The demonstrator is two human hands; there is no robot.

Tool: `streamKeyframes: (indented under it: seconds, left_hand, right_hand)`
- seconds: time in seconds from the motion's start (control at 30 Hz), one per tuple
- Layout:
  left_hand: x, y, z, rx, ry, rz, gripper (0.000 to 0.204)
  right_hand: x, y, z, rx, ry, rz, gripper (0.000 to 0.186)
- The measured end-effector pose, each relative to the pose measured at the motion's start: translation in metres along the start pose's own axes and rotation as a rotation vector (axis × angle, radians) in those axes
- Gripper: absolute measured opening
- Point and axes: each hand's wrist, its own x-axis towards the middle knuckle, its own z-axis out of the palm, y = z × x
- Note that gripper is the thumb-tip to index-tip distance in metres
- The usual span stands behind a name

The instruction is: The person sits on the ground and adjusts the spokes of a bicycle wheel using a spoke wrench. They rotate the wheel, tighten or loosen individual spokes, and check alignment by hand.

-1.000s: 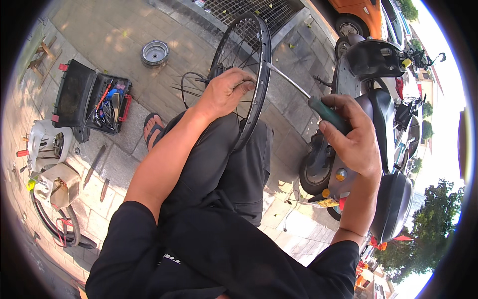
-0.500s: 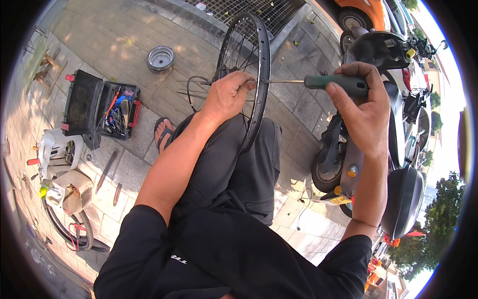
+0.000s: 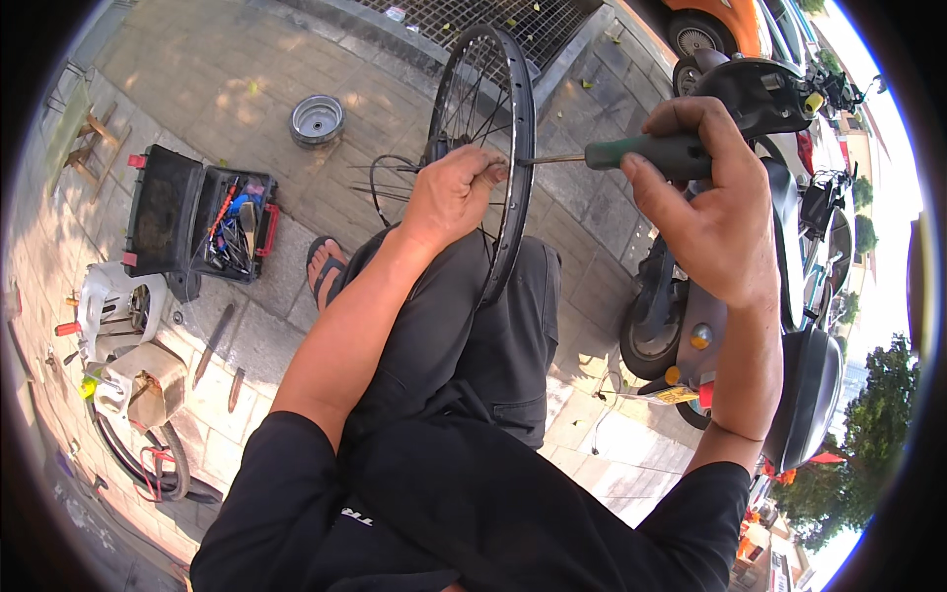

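Observation:
A black bicycle wheel rim (image 3: 525,104) stands upright against my trouser legs, with spokes running to its hub (image 3: 435,148). My left hand (image 3: 456,200) is closed at the inner side of the rim, thumb and fingertips pinched together; what they pinch is too small to make out. In my right hand (image 3: 723,192) is a screwdriver (image 3: 646,155) with a green and black handle, held level, fingers curled round it. Its thin shaft points left and the tip meets the outer face of the rim, across from my left fingertips. Several loose spokes (image 3: 378,182) stick out left of the hub.
An open black toolbox (image 3: 158,212) full of hand tools lies on the paving at left. Near it are a round metal bowl (image 3: 318,119), a cut white container (image 3: 148,380) and a loose tyre (image 3: 178,459). A parked scooter (image 3: 656,316) stands close at right; a floor grate (image 3: 503,30) lies ahead.
My right hand has moved left, bringing the screwdriver's handle closer to the rim, and less of the shaft shows. My left hand and the wheel have hardly moved.

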Motion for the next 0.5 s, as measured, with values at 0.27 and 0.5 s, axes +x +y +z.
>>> streamKeyframes:
  seconds: [0.27, 0.5]
  left_hand:
    - [-0.009, 0.002, 0.0, -0.031, 0.055, -0.065, 0.014]
    - [-0.016, 0.003, 0.003, -0.012, 0.113, -0.057, 0.023]
  right_hand:
    - [0.007, -0.008, 0.007, -0.11, -0.029, -0.074, 0.029]
    - [0.012, 0.002, 0.004, -0.137, -0.043, -0.169, 0.03]
